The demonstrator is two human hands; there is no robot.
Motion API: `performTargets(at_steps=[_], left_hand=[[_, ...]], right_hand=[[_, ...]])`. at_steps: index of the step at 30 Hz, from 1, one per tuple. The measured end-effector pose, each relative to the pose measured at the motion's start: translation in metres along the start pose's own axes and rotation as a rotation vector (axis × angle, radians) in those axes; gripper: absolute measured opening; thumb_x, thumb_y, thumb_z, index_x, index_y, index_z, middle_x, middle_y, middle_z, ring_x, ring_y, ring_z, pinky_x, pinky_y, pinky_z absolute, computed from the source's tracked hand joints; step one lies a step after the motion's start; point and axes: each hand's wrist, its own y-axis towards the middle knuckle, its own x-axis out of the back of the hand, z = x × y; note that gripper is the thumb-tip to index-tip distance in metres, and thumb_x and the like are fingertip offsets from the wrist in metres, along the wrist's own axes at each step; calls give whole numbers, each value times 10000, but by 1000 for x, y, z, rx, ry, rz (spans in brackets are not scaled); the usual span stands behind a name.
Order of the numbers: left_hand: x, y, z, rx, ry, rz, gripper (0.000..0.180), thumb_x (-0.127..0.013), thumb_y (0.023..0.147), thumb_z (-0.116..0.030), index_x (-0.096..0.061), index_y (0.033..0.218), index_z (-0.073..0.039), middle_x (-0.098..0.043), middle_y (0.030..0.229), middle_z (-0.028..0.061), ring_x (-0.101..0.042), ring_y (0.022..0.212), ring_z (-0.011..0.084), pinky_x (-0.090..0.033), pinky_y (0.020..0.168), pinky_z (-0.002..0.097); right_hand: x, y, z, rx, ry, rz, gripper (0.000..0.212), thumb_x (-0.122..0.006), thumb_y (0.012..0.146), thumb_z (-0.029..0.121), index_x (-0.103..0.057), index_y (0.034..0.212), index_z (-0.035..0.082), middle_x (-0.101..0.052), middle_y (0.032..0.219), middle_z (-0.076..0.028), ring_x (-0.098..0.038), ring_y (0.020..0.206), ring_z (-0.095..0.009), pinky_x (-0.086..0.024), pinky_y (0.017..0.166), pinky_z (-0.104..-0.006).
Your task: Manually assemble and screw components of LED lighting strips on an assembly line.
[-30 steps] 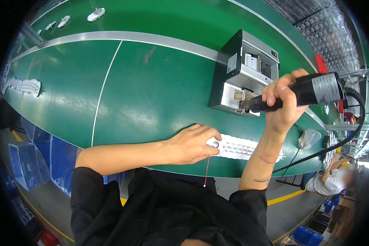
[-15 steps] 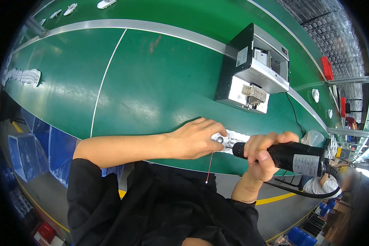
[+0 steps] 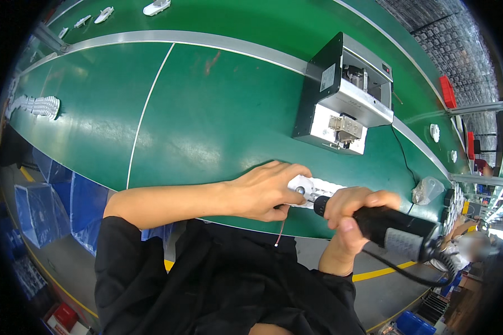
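Note:
My right hand [image 3: 349, 212] is wrapped round a black electric screwdriver [image 3: 397, 228], tilted with its tip pointing left. The bit reaches a white plastic part [image 3: 318, 186] on the green bench near its front edge. My left hand [image 3: 271, 191] closes its fingers on the left end of that part and partly covers it. A round metal-looking piece [image 3: 300, 190] shows on the part by the bit. Beneath my left hand a thin red wire [image 3: 280, 233] with a small white end hangs over the bench edge.
Beyond my hands stands a black and silver machine [image 3: 346, 100], its cable running right. A clear plastic bag [image 3: 427, 190] lies at right. Stacked white parts [image 3: 39, 106] sit far left; more lie on the green belt [image 3: 235, 19]. Blue bins [image 3: 42, 212] stand lower left. Another person works far right.
The screwdriver's rear end has swung down toward me, and its cable hangs lower. My left fingers have shifted slightly on the white part. The red wire's end has moved a little left.

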Motion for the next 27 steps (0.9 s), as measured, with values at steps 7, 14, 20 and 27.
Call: performTargets(at_steps=[7,14,20,27], left_hand=[[57,14,7,59,-45,233,599,-684,590,-46,-566,1171,-130,-507,1212,87,-417,1217,285,-287,1004,430],[133,41,116,319,126,-353,761,-709,678,-136,-388,1363,-58,-430,1371,137,-371,1306,289,-288,1076,394],[226,13,229,654,658,-816,677,-640,694,-111,-411,1331,-104,-452,1341,135,-389,1278,296,-367,991,440],[293,-9,272,841,649,-691,816,-721,666,-325,-381,1358,-58,-508,1269,214,-469,1203,363,-385,993,417]], right_hand=[[38,31,20,289,245,-54,581,-619,738,14,-348,1248,82,-461,558,-16,-462,393,-136,-460,401,-265],[51,26,17,271,113,-55,524,-641,724,2,-357,1160,64,-495,577,-52,-475,396,-151,-436,383,-268],[55,25,12,278,132,-57,512,-638,728,-13,-353,1149,49,-500,587,-57,-480,398,-149,-447,381,-274],[51,26,11,216,112,-66,475,-643,740,-9,-367,1123,46,-477,550,-55,-445,391,-147,-400,361,-266]])
